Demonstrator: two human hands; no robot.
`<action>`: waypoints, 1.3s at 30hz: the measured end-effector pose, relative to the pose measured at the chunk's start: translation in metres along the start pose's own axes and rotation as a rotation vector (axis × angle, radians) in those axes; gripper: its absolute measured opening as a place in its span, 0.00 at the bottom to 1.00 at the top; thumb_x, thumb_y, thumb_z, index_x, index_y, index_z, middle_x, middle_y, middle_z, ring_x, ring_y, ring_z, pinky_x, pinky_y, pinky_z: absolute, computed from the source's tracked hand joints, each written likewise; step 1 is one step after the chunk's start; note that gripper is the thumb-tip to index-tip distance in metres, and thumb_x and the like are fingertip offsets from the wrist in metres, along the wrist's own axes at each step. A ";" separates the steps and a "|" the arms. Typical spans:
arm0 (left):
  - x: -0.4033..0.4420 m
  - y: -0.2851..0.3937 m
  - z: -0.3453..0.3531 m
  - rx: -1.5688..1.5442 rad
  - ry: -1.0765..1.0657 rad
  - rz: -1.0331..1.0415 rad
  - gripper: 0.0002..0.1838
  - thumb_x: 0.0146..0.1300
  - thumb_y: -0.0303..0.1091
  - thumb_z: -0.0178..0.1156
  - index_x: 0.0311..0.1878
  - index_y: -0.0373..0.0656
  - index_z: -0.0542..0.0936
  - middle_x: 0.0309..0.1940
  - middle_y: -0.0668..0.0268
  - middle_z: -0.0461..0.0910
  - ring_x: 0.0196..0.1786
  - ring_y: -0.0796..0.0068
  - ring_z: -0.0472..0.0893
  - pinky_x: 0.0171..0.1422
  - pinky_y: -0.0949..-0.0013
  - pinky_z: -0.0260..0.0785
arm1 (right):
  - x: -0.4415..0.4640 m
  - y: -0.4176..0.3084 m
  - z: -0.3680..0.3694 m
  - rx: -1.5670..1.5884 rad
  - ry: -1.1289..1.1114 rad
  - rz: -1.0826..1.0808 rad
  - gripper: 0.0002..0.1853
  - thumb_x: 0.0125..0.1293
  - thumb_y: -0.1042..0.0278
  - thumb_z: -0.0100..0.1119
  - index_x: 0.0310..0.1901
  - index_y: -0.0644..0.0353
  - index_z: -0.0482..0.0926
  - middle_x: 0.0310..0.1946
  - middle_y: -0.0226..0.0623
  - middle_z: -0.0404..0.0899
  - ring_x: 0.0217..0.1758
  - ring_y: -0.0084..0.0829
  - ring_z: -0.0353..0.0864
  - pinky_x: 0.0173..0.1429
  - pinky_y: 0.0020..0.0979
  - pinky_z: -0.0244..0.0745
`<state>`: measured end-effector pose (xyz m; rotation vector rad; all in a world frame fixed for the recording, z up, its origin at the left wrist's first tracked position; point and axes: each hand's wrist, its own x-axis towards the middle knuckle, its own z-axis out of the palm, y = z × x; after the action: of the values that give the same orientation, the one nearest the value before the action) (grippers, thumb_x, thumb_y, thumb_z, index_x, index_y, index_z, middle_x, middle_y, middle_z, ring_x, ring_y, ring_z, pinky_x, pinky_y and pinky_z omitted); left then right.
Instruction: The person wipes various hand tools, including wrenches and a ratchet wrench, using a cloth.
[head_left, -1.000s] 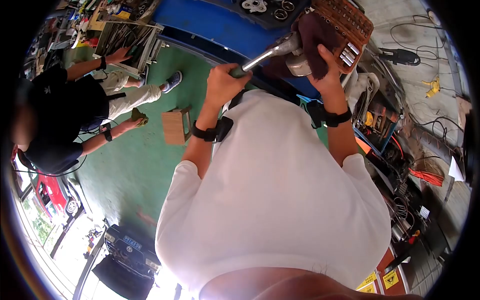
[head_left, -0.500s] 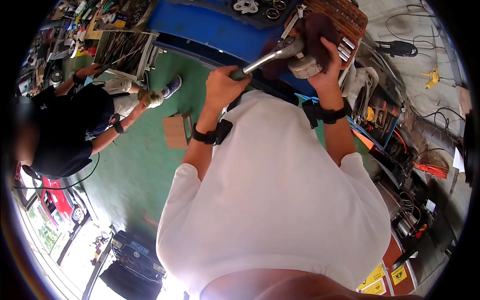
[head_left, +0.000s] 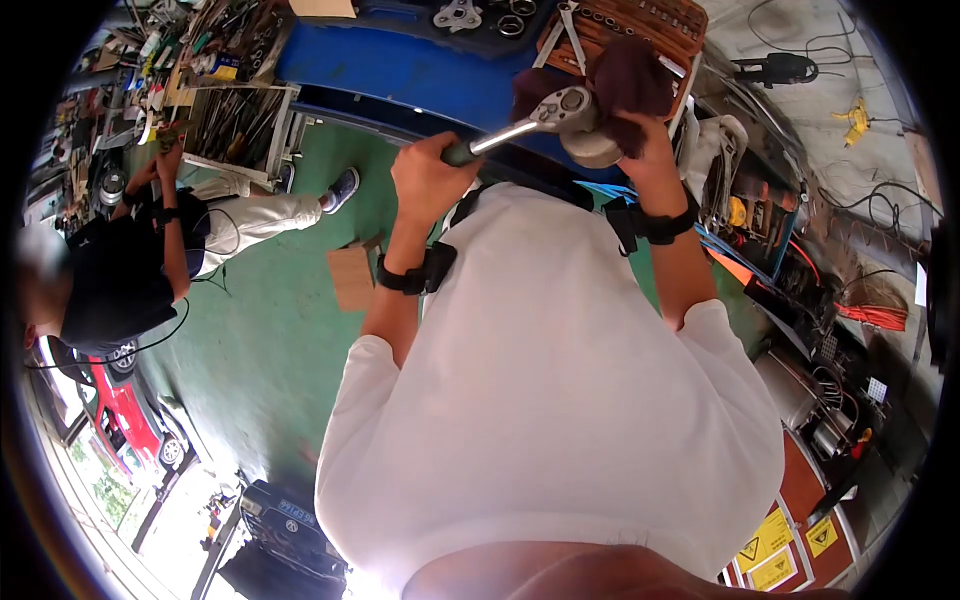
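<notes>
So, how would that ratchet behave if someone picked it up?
The ratchet is probably stiff, given its straight metal shaft. It may tip toward its head, which looks broader than the shaft. That shiny shaft could be slippery; the dark handle in the left hand might grip better.

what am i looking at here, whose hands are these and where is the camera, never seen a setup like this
There is no machine: these are a person's two bare hands. Every picture comes from one camera worn on that person's head, looking down over the white shirt. The left hand grips a silver metal ratchet wrench by its dark handle. The right hand holds a dark maroon cloth near the ratchet's head, with a thick round metal piece just below. On the blue workbench lie an orange-brown socket case and a dark tray with shiny metal parts.
</notes>
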<state>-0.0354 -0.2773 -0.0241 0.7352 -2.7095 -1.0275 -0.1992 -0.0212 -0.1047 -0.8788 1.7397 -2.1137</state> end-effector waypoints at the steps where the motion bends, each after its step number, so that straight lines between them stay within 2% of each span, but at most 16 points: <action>1: -0.001 0.001 0.003 -0.003 0.001 0.010 0.12 0.47 0.41 0.73 0.26 0.44 0.82 0.18 0.60 0.79 0.26 0.52 0.80 0.32 0.58 0.72 | -0.001 0.000 -0.005 -0.206 -0.040 -0.073 0.27 0.50 0.83 0.74 0.54 0.60 0.79 0.63 0.43 0.75 0.67 0.38 0.75 0.68 0.38 0.75; 2: -0.002 0.002 0.006 0.004 0.047 0.063 0.12 0.47 0.39 0.74 0.26 0.42 0.82 0.16 0.60 0.77 0.22 0.57 0.77 0.29 0.61 0.69 | -0.002 -0.001 -0.009 -0.408 -0.066 -0.155 0.26 0.50 0.82 0.74 0.54 0.60 0.80 0.63 0.44 0.75 0.68 0.38 0.74 0.68 0.37 0.75; 3: -0.004 0.003 0.008 0.009 0.094 0.115 0.13 0.48 0.37 0.75 0.25 0.40 0.82 0.15 0.60 0.74 0.18 0.61 0.75 0.26 0.64 0.66 | -0.002 -0.011 -0.001 0.117 0.032 0.065 0.27 0.53 0.81 0.71 0.57 0.60 0.78 0.64 0.45 0.74 0.68 0.39 0.74 0.69 0.37 0.73; 5: -0.007 0.007 0.013 -0.003 0.111 0.127 0.12 0.47 0.37 0.75 0.25 0.41 0.82 0.15 0.60 0.75 0.18 0.61 0.75 0.26 0.64 0.67 | 0.015 -0.078 0.020 0.856 -0.024 0.420 0.31 0.57 0.76 0.63 0.65 0.63 0.73 0.65 0.44 0.74 0.67 0.39 0.75 0.73 0.38 0.70; 9: -0.013 0.017 0.021 -0.019 0.172 0.169 0.14 0.48 0.37 0.76 0.23 0.42 0.80 0.13 0.62 0.73 0.16 0.63 0.72 0.24 0.65 0.64 | 0.002 -0.081 0.002 0.823 -0.037 0.593 0.36 0.55 0.75 0.62 0.69 0.64 0.68 0.63 0.41 0.75 0.65 0.37 0.77 0.71 0.36 0.71; 14: -0.023 0.023 0.031 0.074 0.207 0.249 0.16 0.52 0.39 0.75 0.21 0.43 0.79 0.12 0.63 0.72 0.14 0.64 0.69 0.22 0.65 0.62 | -0.002 -0.079 -0.020 0.564 0.027 0.509 0.37 0.50 0.79 0.64 0.67 0.65 0.69 0.59 0.40 0.78 0.63 0.34 0.77 0.67 0.35 0.74; 16: -0.028 0.028 0.034 0.099 0.226 0.267 0.16 0.52 0.40 0.75 0.20 0.43 0.79 0.12 0.63 0.72 0.14 0.62 0.71 0.22 0.64 0.62 | -0.005 -0.066 -0.032 0.560 -0.110 0.570 0.39 0.50 0.80 0.67 0.68 0.65 0.68 0.58 0.41 0.78 0.61 0.35 0.79 0.67 0.37 0.74; 20: -0.035 0.044 0.046 0.066 0.272 0.335 0.15 0.50 0.38 0.75 0.18 0.44 0.78 0.13 0.62 0.74 0.17 0.57 0.73 0.23 0.61 0.62 | -0.022 -0.054 -0.048 0.563 -0.237 0.555 0.37 0.54 0.80 0.64 0.69 0.66 0.66 0.58 0.41 0.79 0.56 0.38 0.82 0.65 0.38 0.76; 22: -0.047 0.051 0.052 0.063 0.260 0.350 0.14 0.49 0.37 0.73 0.18 0.45 0.79 0.13 0.62 0.74 0.18 0.56 0.73 0.23 0.59 0.61 | -0.037 -0.071 -0.045 0.525 -0.100 0.553 0.33 0.57 0.77 0.62 0.67 0.68 0.68 0.56 0.43 0.80 0.54 0.37 0.83 0.63 0.36 0.76; 25: -0.052 0.054 0.060 0.009 0.260 0.367 0.13 0.49 0.35 0.73 0.18 0.44 0.78 0.15 0.62 0.74 0.18 0.55 0.73 0.23 0.60 0.62 | -0.050 -0.067 -0.056 0.760 -0.186 0.850 0.32 0.58 0.74 0.61 0.67 0.70 0.69 0.57 0.46 0.81 0.56 0.35 0.82 0.64 0.34 0.75; 29: -0.058 0.054 0.065 0.091 0.214 0.353 0.13 0.49 0.35 0.73 0.18 0.44 0.78 0.15 0.62 0.74 0.18 0.55 0.73 0.24 0.60 0.63 | -0.060 -0.080 -0.059 0.860 -0.373 0.854 0.35 0.58 0.73 0.61 0.69 0.69 0.67 0.59 0.44 0.80 0.62 0.34 0.78 0.69 0.33 0.70; 32: -0.059 0.054 0.069 0.074 0.272 0.433 0.17 0.49 0.36 0.75 0.17 0.42 0.75 0.14 0.59 0.72 0.18 0.53 0.72 0.23 0.58 0.62 | -0.066 -0.061 -0.080 0.543 -0.314 0.649 0.37 0.57 0.78 0.62 0.72 0.65 0.65 0.63 0.39 0.76 0.67 0.32 0.73 0.72 0.33 0.65; 34: -0.060 0.049 0.071 0.108 0.296 0.437 0.17 0.50 0.37 0.76 0.18 0.42 0.77 0.13 0.60 0.73 0.17 0.54 0.73 0.23 0.59 0.62 | -0.064 -0.061 -0.083 -0.012 -0.230 0.499 0.39 0.57 0.83 0.62 0.73 0.61 0.64 0.67 0.34 0.72 0.70 0.30 0.69 0.75 0.33 0.62; 36: -0.063 0.053 0.073 0.114 0.320 0.392 0.16 0.49 0.37 0.75 0.18 0.44 0.77 0.13 0.61 0.73 0.17 0.54 0.73 0.23 0.59 0.63 | -0.061 -0.061 -0.086 0.012 -0.195 0.474 0.38 0.59 0.85 0.62 0.73 0.61 0.65 0.69 0.35 0.70 0.70 0.30 0.68 0.76 0.34 0.59; 38: -0.062 0.055 0.075 0.126 0.338 0.342 0.15 0.48 0.36 0.74 0.17 0.45 0.77 0.13 0.61 0.73 0.18 0.53 0.73 0.23 0.59 0.63 | -0.060 -0.064 -0.088 -0.379 -0.181 0.007 0.37 0.59 0.85 0.62 0.71 0.61 0.66 0.67 0.35 0.71 0.69 0.30 0.71 0.73 0.33 0.64; 39: -0.063 0.054 0.075 0.164 0.347 0.349 0.15 0.49 0.38 0.75 0.19 0.44 0.79 0.13 0.61 0.74 0.17 0.55 0.74 0.23 0.61 0.63 | -0.065 -0.069 -0.085 -0.362 -0.175 0.036 0.37 0.59 0.85 0.62 0.71 0.61 0.66 0.67 0.35 0.71 0.69 0.30 0.71 0.73 0.33 0.64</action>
<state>-0.0252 -0.1676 -0.0434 0.3947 -2.5104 -0.5473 -0.1878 0.0992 -0.0653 -1.0775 2.0579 -1.6671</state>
